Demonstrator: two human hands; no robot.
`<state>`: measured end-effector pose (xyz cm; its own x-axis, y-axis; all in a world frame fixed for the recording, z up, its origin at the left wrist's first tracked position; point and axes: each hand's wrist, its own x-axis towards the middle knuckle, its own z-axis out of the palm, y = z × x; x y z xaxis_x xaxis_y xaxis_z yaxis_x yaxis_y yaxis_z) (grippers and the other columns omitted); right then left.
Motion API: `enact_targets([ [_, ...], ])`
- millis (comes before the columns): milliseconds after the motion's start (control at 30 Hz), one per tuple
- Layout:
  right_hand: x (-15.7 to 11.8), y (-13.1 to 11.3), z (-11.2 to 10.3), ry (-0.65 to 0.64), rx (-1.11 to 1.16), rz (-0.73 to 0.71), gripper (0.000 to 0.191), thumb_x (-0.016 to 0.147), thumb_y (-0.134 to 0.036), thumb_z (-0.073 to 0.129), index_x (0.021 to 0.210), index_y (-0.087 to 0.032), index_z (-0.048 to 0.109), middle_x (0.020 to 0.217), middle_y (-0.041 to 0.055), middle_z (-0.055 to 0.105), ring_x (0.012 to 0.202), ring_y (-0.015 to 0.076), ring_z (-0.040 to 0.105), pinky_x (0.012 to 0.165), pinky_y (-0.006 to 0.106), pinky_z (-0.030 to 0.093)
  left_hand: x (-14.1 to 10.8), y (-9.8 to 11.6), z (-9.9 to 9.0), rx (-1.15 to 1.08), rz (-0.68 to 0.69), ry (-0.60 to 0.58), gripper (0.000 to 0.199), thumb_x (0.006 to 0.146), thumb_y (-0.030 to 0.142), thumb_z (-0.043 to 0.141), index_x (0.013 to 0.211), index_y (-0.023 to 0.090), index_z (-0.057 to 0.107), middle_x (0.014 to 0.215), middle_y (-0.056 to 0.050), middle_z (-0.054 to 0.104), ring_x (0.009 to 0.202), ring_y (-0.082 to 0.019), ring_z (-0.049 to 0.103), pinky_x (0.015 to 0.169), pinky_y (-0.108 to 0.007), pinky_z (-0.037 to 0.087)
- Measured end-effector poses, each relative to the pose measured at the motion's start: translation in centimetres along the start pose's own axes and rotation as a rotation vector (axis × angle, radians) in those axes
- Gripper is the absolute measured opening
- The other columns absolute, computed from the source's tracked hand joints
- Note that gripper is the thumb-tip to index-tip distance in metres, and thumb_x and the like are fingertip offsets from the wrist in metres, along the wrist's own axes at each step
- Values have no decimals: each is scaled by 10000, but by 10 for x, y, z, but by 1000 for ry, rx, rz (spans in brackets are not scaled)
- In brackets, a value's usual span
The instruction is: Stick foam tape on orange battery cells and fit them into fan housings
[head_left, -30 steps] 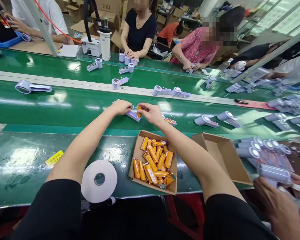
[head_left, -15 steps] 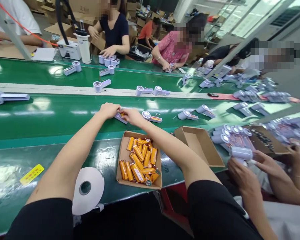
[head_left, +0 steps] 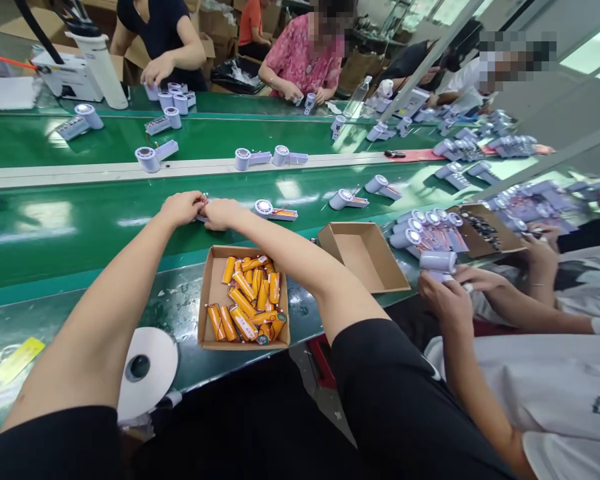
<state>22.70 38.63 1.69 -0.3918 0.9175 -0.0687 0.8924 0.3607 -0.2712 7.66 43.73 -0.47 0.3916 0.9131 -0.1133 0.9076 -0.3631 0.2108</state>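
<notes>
Over the green belt, my left hand (head_left: 181, 208) and my right hand (head_left: 226, 214) meet with closed fingers on a small light purple fan housing, mostly hidden between them. Just right of my right hand lies another fan housing (head_left: 263, 209) with an orange battery in its open handle. Below my hands a cardboard box (head_left: 207, 293) holds several orange batteries (head_left: 243, 283) with wires. A large roll of white tape (head_left: 153, 380) lies by my left forearm.
An open cardboard box (head_left: 363, 257) stands right of my right forearm. Several fan housings (head_left: 347, 199) lie along the belt (head_left: 90, 233). At the right, a co-worker's hands (head_left: 445, 293) hold a fan part. Other people sit across the belt.
The view has shifted, so the boxes, belt and tape roll appear further left and the boxes higher. My hands remain together on the housing, and its orange battery no longer shows between them.
</notes>
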Motion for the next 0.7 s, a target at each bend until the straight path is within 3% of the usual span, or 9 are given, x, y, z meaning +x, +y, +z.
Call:
enact_targets([
  [67,-12,6,-16,-40,20,-43,179,898,-182,834,1072,-138,829,974,13,849,1023,164,799,927,194,520,-26,2,-5,-6,-11,35,505,1027,244,416,1482,158,617,1542,-161,645,1437,-305,592,1271,-491,404],
  [133,-43,14,-33,-2,63,-91,230,932,-194,805,1159,-180,843,1060,54,856,1043,217,797,974,270,549,-83,-5,-6,-11,33,121,542,1035,257,419,1541,121,557,1607,-178,585,1525,-300,510,1338,-531,307],
  [200,-95,23,-43,125,151,-143,264,1002,-229,717,1239,-210,831,1212,85,835,1104,261,778,1020,352,559,-170,-22,2,-27,151,203,512,1056,391,466,1493,170,619,1543,-154,648,1498,-320,539,1305,-531,382],
  [267,-160,27,-41,230,270,-206,280,1062,-272,606,1225,-228,829,1228,64,830,1088,256,773,984,373,577,-267,-42,18,-44,286,135,449,1017,513,584,1378,279,713,1414,-97,742,1365,-327,653,1189,-486,527],
  [333,-226,22,-29,243,414,-250,268,1069,-334,598,1122,-241,844,1096,48,853,970,232,794,875,343,604,-351,-59,37,5,371,56,530,931,471,726,1444,346,676,1513,-64,689,1427,-366,611,1162,-507,561],
  [400,-276,5,-8,231,548,-273,230,1052,-358,643,1058,-250,846,1022,47,860,900,221,809,828,323,616,-406,-67,50,57,372,50,594,899,316,751,1483,328,643,1588,-74,628,1464,-390,577,1122,-514,596],
  [500,-308,-41,25,122,799,-198,229,1044,-395,675,1114,-243,832,948,53,856,702,189,791,676,284,609,-436,-60,54,70,299,155,484,891,242,757,1369,286,694,1526,-120,666,1449,-417,570,1134,-562,587],
  [600,-302,-98,57,-138,1047,-152,437,949,-495,803,1287,-220,781,892,42,849,574,176,742,559,263,566,-440,-37,43,72,221,366,481,873,335,837,1326,294,681,1368,-126,738,1475,-433,528,1199,-613,529],
  [700,-290,-152,91,-371,1246,-271,407,898,-578,836,1114,-234,822,835,25,838,591,193,747,564,266,561,-448,-17,30,93,215,494,503,888,294,822,1352,327,633,1277,-87,763,1505,-411,496,1189,-596,536],
])
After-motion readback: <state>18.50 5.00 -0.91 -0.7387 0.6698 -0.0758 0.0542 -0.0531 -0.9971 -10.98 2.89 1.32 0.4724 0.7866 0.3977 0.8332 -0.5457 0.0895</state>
